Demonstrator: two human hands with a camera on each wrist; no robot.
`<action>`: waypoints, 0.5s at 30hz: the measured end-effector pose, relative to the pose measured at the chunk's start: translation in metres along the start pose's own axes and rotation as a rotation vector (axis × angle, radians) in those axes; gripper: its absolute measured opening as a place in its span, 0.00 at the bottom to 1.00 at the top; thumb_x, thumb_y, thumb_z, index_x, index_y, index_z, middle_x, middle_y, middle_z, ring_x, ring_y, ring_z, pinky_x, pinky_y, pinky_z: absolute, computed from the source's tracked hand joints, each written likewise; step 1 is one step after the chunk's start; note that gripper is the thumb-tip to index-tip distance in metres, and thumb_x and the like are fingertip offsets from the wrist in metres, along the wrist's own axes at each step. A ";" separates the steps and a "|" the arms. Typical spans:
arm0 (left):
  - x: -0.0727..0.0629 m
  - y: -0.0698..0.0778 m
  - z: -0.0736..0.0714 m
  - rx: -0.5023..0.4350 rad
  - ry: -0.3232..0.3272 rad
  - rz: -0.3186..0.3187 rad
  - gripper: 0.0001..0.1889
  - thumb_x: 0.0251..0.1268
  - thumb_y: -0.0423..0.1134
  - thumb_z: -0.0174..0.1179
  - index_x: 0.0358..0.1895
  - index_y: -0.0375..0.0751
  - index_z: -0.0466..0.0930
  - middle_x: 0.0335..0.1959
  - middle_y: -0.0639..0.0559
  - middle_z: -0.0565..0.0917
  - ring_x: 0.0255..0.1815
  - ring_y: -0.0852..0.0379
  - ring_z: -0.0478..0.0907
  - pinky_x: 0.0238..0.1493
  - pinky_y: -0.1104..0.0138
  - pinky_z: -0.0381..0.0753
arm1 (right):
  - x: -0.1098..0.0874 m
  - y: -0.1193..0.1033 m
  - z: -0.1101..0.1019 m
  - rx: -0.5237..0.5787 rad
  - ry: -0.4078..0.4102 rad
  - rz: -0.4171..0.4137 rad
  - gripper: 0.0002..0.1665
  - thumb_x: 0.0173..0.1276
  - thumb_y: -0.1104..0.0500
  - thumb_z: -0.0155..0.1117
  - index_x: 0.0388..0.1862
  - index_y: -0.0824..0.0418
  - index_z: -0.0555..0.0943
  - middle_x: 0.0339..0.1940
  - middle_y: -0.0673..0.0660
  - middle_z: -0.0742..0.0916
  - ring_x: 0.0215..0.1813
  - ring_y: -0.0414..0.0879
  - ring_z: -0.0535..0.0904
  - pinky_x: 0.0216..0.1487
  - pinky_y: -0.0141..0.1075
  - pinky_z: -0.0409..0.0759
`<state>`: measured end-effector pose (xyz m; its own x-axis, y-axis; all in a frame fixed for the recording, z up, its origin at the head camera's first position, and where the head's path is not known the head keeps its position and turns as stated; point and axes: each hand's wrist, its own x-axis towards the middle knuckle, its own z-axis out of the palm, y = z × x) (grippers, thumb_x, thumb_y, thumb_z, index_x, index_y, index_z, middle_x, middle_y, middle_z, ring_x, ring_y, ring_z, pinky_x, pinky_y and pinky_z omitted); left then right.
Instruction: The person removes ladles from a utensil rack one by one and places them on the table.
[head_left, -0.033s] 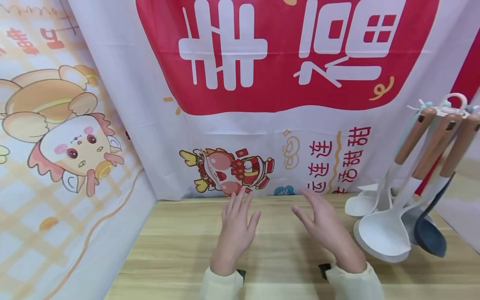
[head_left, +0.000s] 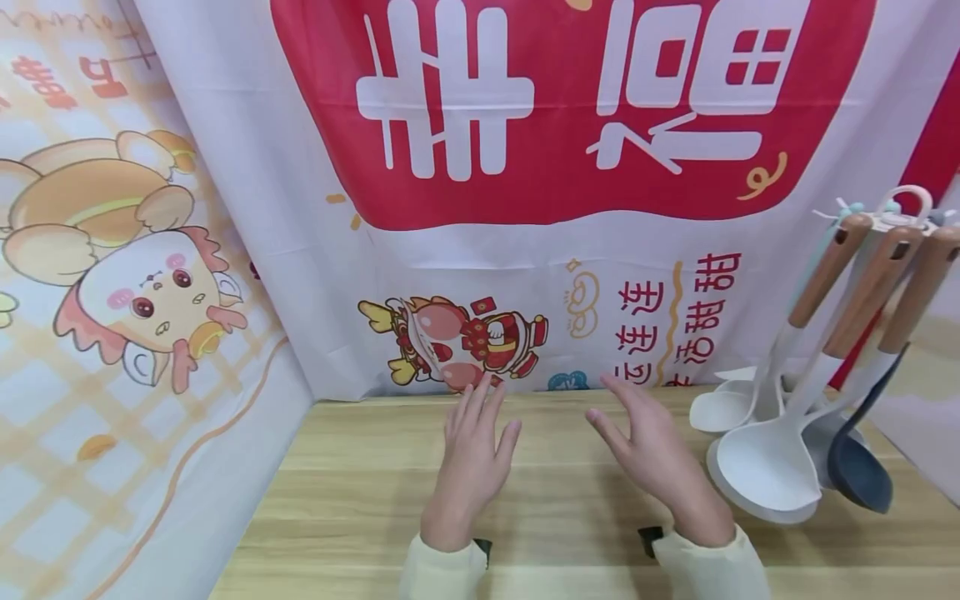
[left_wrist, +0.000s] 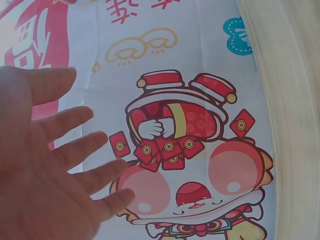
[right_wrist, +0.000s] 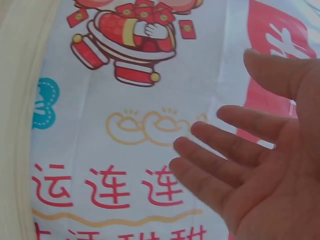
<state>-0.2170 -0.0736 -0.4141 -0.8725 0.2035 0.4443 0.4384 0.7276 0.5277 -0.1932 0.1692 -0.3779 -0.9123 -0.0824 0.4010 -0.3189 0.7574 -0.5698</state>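
My left hand (head_left: 476, 458) is held over the wooden tabletop (head_left: 345, 492), fingers spread and pointing toward the back cloth. In the left wrist view the same hand (left_wrist: 60, 155) shows its straight fingers with nothing in them. To its right my right hand (head_left: 651, 446) is also empty, its thumb apart from the fingers. The right wrist view shows that hand (right_wrist: 265, 155) with fingers extended before the printed cloth (right_wrist: 110, 105). Nearest to the right hand is a set of kitchen utensils on a stand, with a white ladle (head_left: 772, 467) in front.
A dark grey ladle (head_left: 861, 475) and several wooden handles (head_left: 873, 292) belong to the utensil set at the right. A white cloth with red print (head_left: 465, 250) hangs behind the table. Another cloth with a cartoon figure (head_left: 150, 283) covers the left side.
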 end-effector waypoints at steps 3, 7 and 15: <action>0.002 0.002 0.001 -0.019 0.074 0.056 0.27 0.80 0.44 0.59 0.76 0.40 0.72 0.80 0.40 0.70 0.82 0.35 0.64 0.79 0.32 0.62 | -0.004 -0.002 -0.008 0.017 0.164 -0.057 0.28 0.77 0.57 0.68 0.71 0.68 0.78 0.67 0.70 0.84 0.66 0.67 0.83 0.68 0.60 0.81; 0.002 0.007 0.004 -0.047 0.178 0.096 0.22 0.78 0.42 0.61 0.70 0.39 0.78 0.73 0.41 0.78 0.75 0.41 0.75 0.76 0.41 0.74 | -0.011 0.001 -0.027 0.095 0.452 -0.152 0.19 0.69 0.69 0.72 0.59 0.69 0.85 0.52 0.67 0.91 0.51 0.49 0.91 0.56 0.29 0.87; 0.002 0.032 0.014 -0.209 0.346 0.249 0.13 0.74 0.32 0.65 0.58 0.37 0.85 0.56 0.44 0.89 0.59 0.49 0.86 0.63 0.56 0.87 | -0.032 0.014 -0.101 0.257 1.013 0.000 0.11 0.75 0.66 0.64 0.50 0.69 0.88 0.41 0.34 0.88 0.41 0.25 0.84 0.45 0.15 0.79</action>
<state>-0.2076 -0.0412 -0.4063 -0.6277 0.0995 0.7721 0.6905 0.5293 0.4931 -0.1427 0.2473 -0.3262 -0.3083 0.5894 0.7467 -0.4721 0.5867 -0.6580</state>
